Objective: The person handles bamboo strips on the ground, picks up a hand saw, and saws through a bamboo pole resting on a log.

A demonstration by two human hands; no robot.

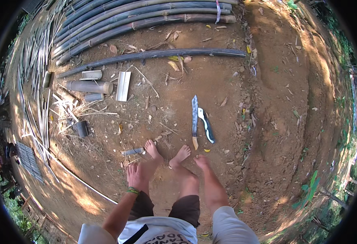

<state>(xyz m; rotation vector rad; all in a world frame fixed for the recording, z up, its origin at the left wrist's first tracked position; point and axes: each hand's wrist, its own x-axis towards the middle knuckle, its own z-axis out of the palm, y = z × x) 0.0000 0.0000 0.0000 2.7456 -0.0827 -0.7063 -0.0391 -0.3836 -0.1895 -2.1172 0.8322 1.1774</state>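
My left hand (136,175) lies open at my left knee, fingers stretched out, a green band on its wrist. In front of my right thigh, my right hand (202,161) is closed, with nothing visible in it. Just beyond it, a machete (194,116) with a pale wooden handle lies on the dirt, its blade pointing away from me. Close along its right side rests a folding saw (206,127) with a white and dark handle. Neither hand touches these tools. A short grey bamboo piece (133,151) sits beside my left foot.
Long dark bamboo poles (146,20) are stacked at the back, with a single pole (154,54) before them. Cut bamboo sections (90,86) and a split piece (123,86) lie at left, near shavings and thin strips (34,81). A soil bank (284,122) rises at right.
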